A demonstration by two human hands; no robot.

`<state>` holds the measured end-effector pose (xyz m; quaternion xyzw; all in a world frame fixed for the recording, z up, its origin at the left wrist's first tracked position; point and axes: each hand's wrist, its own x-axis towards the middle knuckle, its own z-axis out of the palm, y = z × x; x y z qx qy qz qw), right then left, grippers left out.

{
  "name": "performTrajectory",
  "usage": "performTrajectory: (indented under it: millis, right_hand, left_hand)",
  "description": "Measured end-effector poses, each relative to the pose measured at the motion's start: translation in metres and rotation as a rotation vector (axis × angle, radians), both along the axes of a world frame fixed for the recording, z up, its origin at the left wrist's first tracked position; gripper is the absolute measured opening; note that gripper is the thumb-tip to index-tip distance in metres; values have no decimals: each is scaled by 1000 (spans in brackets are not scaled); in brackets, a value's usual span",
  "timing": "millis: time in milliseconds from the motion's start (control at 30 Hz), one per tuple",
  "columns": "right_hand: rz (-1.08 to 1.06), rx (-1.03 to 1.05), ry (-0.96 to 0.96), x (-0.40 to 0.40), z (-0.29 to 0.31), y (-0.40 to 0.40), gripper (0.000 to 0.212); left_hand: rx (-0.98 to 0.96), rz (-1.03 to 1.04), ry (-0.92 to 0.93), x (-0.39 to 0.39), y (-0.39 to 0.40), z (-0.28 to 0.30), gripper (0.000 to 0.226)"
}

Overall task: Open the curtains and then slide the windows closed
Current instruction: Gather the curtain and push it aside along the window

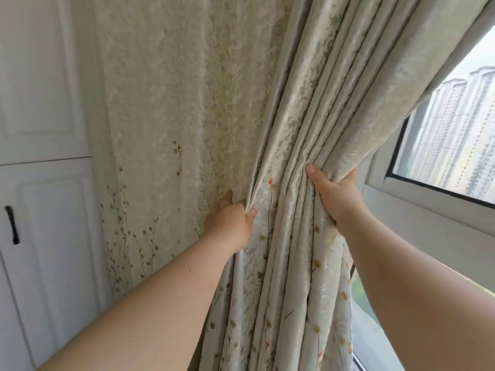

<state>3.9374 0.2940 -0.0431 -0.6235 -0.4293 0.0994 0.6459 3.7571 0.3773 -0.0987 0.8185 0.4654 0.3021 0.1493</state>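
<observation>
A cream curtain [316,108] with a faint leaf weave and small orange and brown flowers hangs bunched in thick folds down the middle of the view. My left hand [230,223] grips the left side of the bunch, fingers tucked behind a fold. My right hand [337,199] clasps the right side higher up, thumb on the front, fingers behind the cloth. To the right the window [450,145] shows, its pane edged in black inside a white frame, with tall buildings outside. More glass shows low down beside the curtain's hem.
A wall with cream floral wallpaper [171,108] lies left of the curtain. At the far left stand white cupboard doors [45,231] with a dark handle [12,224]. The white window frame [428,210] runs under my right hand.
</observation>
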Motion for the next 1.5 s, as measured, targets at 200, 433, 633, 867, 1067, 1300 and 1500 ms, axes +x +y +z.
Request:
performTrajectory:
  millis: [200,433,633,867,1067,1300,1500]
  right_hand:
    - [0,-33,44,-26,8,99,109]
    - [81,-17,67,-88,15,221,117]
    - [154,-16,67,-142,21,322,129]
    - [333,18,44,-207,18,443,107]
    - [387,-24,20,-271,8,523,88]
    - [396,-14,-107,-376,1,611,51]
    - [539,-148,-229,-455,4,654,56]
  left_hand:
    - [17,-38,61,-23,110,7,50]
    - [593,84,-90,-99,211,13,47]
    - [547,267,-218,-161,297,21,108]
    - [227,388,-380,-236,398,17,107]
    - [204,498,-202,-291,451,3,40]
    - [211,595,-142,-377,499,-1,34]
    - [72,692,-148,-414,519,2,38]
